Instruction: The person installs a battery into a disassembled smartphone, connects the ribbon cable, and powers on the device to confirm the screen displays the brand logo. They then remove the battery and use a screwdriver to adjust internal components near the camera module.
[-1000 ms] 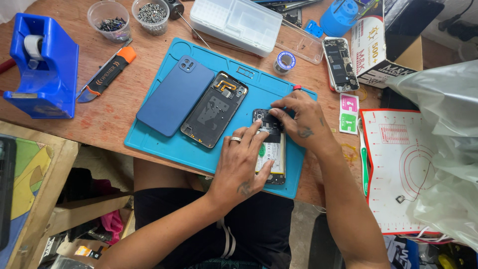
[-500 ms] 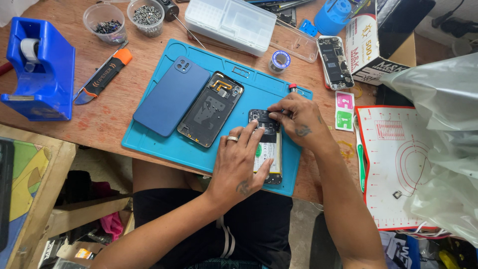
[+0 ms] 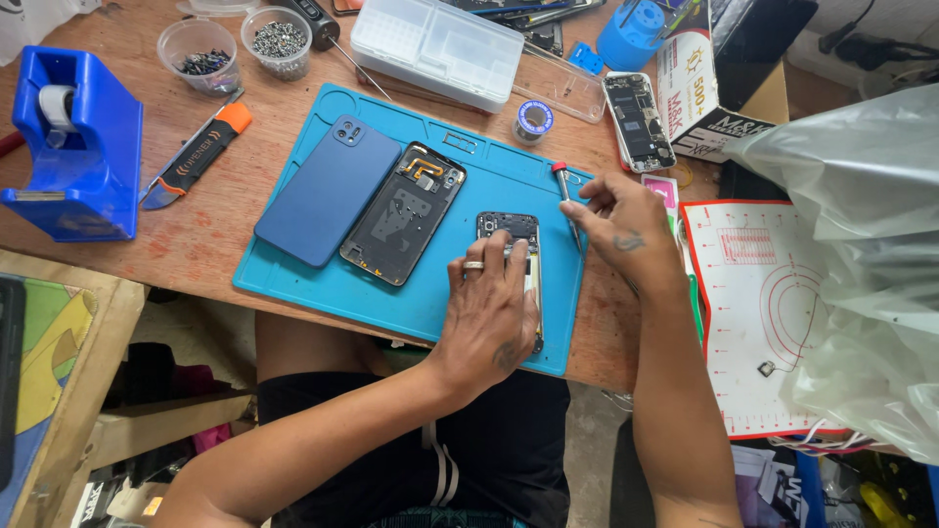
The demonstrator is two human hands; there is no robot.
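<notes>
An opened phone (image 3: 511,231) with its insides showing lies on the right part of a teal work mat (image 3: 323,291). My left hand (image 3: 492,313) rests flat on it, a ring on one finger, covering its lower half. My right hand (image 3: 619,230) is beside the phone's upper right, fingers pinched on a thin screwdriver (image 3: 565,192) with a red tip that points away from me. A blue back cover (image 3: 328,190) and a dark phone frame (image 3: 403,213) lie side by side on the mat's left.
A blue tape dispenser (image 3: 73,147) and an orange utility knife (image 3: 194,158) sit left. Two screw cups (image 3: 240,44), a clear parts box (image 3: 435,49), a small round tin (image 3: 535,118) and another opened phone (image 3: 638,121) lie behind. A cardboard box (image 3: 690,88), a white mat (image 3: 753,313) and a plastic bag (image 3: 861,254) are right.
My right hand has lifted off the opened phone's top and moved right, holding the screwdriver beside it. My left hand stays on the phone.
</notes>
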